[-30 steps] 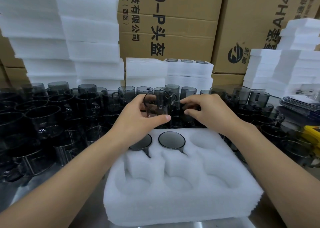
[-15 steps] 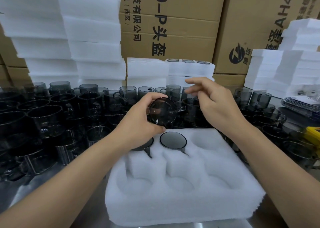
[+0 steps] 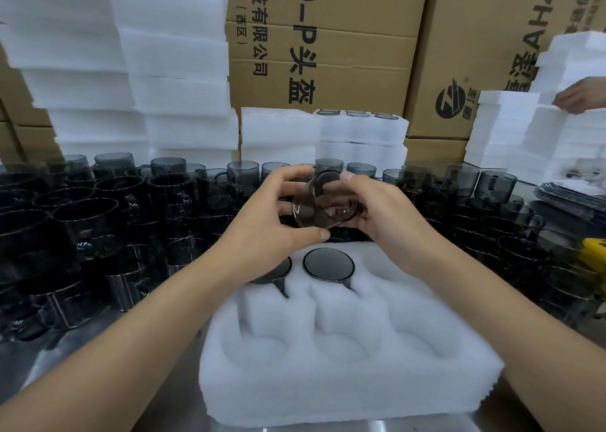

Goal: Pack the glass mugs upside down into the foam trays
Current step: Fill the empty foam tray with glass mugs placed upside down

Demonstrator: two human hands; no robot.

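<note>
Slippage was the hazard, since the left hand (image 3: 262, 221) and right hand (image 3: 383, 215) each had a curled grip on the tilted glass mug (image 3: 323, 202) above the foam tray (image 3: 344, 382), and smooth glass dropped there could strike the two inverted mugs (image 3: 329, 264) seated below.

I hold a smoky grey, see-through round glass mug (image 3: 323, 203). The moulded foam tray (image 3: 344, 385) under it is plain white, and the stacked foam slabs (image 3: 177, 87) behind are the same white. The tall cardboard boxes (image 3: 354, 47) are brown with black printed characters. The steel worktop (image 3: 393, 426) is dull grey.
</note>
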